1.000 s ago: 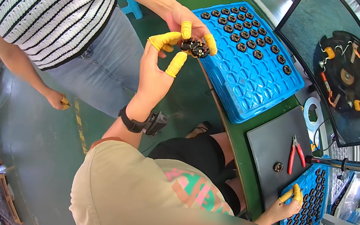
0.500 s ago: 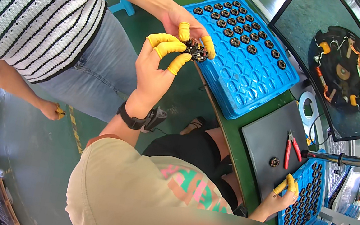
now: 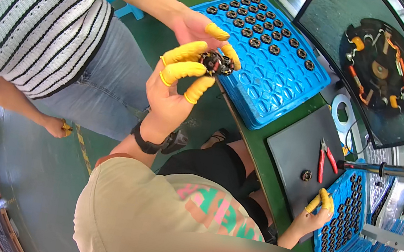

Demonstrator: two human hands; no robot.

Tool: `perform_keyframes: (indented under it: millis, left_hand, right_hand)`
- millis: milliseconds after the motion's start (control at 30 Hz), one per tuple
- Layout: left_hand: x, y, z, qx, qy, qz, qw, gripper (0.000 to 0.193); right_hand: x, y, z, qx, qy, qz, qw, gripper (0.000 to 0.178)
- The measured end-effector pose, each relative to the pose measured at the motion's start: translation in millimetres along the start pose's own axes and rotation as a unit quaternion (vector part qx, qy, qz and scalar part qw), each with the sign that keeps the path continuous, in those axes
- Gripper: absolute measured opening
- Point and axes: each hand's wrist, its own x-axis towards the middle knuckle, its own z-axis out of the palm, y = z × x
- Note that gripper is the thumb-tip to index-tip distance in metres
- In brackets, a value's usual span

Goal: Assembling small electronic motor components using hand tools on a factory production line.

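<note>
My left hand [image 3: 173, 88], in yellow finger cots and with a black band on the wrist, is raised in front of me. Its closed fingers pinch small round black parts [image 3: 211, 63] with copper-coloured bits; there look to be two, side by side. Another person's hand [image 3: 202, 31], also in yellow finger cots, reaches in from the upper left, one fingertip right at the parts and the thumb apart from them. On the dark mat's [image 3: 290, 147] edge rests my right hand [image 3: 317, 211], fingers loosely bent and apart, nothing visible in them. Near it lie one round part [image 3: 306, 175] and red-handled cutters [image 3: 324, 161].
A blue tray [image 3: 277, 99] partly filled with round parts stands on the green table. Another filled blue tray [image 3: 324, 245] is beside my right hand. A monitor [image 3: 329, 46] shows a magnified part. The person in a striped top [image 3: 41, 27] stands at my left.
The other person's thumb has lifted off the parts. My left hand has turned them slightly, and two now show side by side. My right hand stays at the mat's edge.
</note>
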Motion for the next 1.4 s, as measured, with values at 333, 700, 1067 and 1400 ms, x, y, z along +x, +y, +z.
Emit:
perform_keyframes:
  millis: [333, 700, 1067, 1400]
  left_hand:
    - [-19, 58, 124, -0.221, -0.207, -0.046, 0.952, 0.047]
    - [-35, 62, 240, -0.33, -0.333, -0.146, 0.871, 0.047]
    - [-48, 33, 278, -0.455, -0.43, -0.35, 0.697, 0.02]
    - [-50, 28, 274, -0.518, -0.429, -0.455, 0.583, 0.02]
  right_hand:
    - [44, -39, 14, 0.468, -0.131, 0.157, 0.859, 0.02]
    - [76, -11, 36, 0.591, -0.04, 0.195, 0.782, 0.03]
    - [68, 1, 58, 0.467, 0.056, 0.193, 0.861, 0.022]
    - [68, 1, 59, 0.368, 0.064, 0.157, 0.914, 0.016]
